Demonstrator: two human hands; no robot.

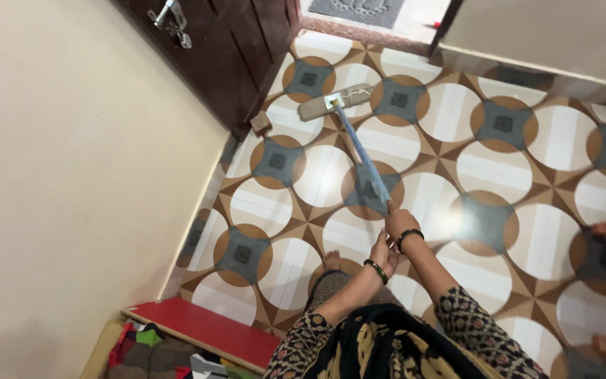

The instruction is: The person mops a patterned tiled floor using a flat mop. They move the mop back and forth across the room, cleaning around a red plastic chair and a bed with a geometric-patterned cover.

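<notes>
Head view: both hands closed around the near end of a flat mop's blue handle [362, 156], at frame centre.

The right hand [401, 223] grips higher on the pole, the left hand [384, 251] just below, nearly touching it. The flat mop head [334, 102] lies on the patterned tile floor [527, 161] at upper centre, near the dark wooden door [240, 56]. The mop looks light, with a stiff pole and a soft pad; it is probably best steered two-handed from the end.

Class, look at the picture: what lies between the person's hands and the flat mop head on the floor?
In the head view, only the blue mop handle spans from the hands to the mop head, above bare patterned floor tiles.
</notes>
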